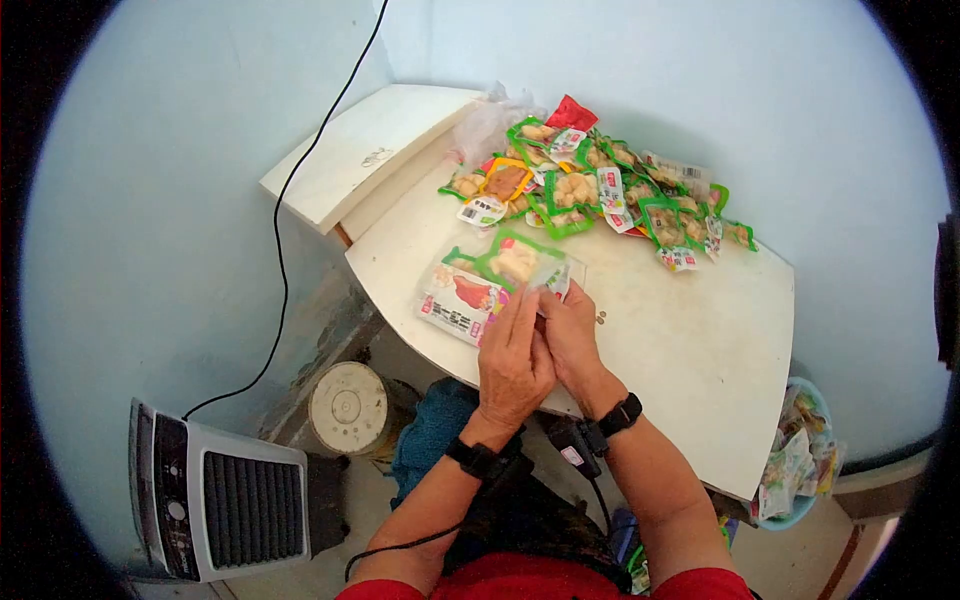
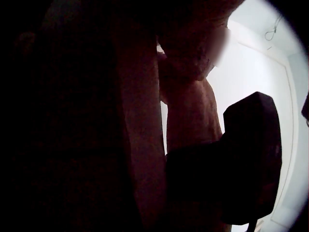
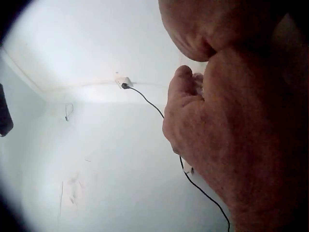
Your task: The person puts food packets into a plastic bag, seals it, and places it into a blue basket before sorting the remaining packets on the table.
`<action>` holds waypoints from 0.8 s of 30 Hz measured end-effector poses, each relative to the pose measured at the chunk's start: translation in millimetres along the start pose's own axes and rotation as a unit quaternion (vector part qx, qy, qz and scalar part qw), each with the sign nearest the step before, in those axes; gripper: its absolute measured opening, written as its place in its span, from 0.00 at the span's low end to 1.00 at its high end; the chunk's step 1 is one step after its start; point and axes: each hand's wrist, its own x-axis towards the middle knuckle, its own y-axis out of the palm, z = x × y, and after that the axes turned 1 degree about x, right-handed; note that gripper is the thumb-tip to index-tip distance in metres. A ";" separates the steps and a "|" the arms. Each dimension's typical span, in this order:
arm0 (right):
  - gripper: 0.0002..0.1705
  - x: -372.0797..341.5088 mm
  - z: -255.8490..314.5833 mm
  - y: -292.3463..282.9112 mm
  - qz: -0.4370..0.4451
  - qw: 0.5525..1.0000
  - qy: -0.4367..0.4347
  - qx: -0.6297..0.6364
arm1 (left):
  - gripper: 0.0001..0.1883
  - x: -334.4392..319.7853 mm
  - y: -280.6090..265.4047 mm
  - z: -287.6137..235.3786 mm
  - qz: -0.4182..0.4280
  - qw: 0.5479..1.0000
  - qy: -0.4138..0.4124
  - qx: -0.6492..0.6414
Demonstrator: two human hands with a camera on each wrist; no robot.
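Note:
In the head view, a clear plastic bag (image 1: 572, 268) with snack packets inside lies at the near left of the white table (image 1: 690, 360). One packet (image 1: 515, 260) has a green border and pale pieces; another packet (image 1: 462, 298) is white with a reddish food picture. My left hand (image 1: 515, 355) pinches the near edge of the bag, its fingers pointing away over the plastic. Right beside it, my right hand (image 1: 578, 340) grips the same edge, fingers curled. The left wrist view is mostly dark; the right wrist view shows the back of my right hand (image 3: 212, 125).
A heap of snack packets (image 1: 575, 190) covers the table's far side, beside a crumpled thin bag (image 1: 490, 125). A blue basin (image 1: 800, 510) of packets stands below on the right. At lower left are a round-lidded bucket (image 1: 345, 405) and an air cooler (image 1: 250, 510).

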 end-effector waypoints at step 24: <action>0.08 9.7 -7.7 -9.0 0.017 0.993 -0.075 -0.087 | 0.34 4.5 -3.4 -4.0 0.051 0.994 0.067 -0.073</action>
